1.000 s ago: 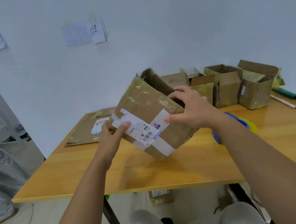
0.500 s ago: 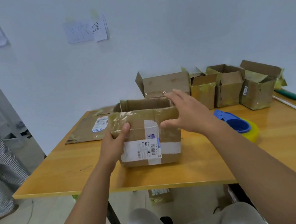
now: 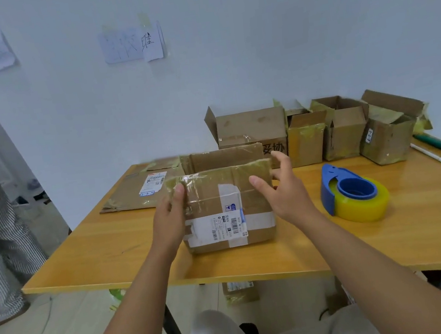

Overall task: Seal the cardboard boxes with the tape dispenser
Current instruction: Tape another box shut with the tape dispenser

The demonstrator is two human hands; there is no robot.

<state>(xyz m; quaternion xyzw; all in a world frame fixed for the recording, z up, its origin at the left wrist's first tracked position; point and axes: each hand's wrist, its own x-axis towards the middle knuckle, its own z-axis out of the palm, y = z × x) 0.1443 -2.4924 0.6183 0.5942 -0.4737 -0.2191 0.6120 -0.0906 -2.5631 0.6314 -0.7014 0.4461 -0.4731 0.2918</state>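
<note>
Box (image 3: 226, 206) upright, long axis left-right (flaps half-folded); left hand (image 3: 170, 220) touching, right hand (image 3: 281, 190) spread.

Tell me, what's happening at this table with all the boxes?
A person is getting a cardboard box ready for taping. It sits on the wooden table, near flap folded over, far flap upright. The left hand touches its left top corner; the right hand hovers open at its right side. The blue tape dispenser lies unused to the right. Four open boxes line the wall.
</note>
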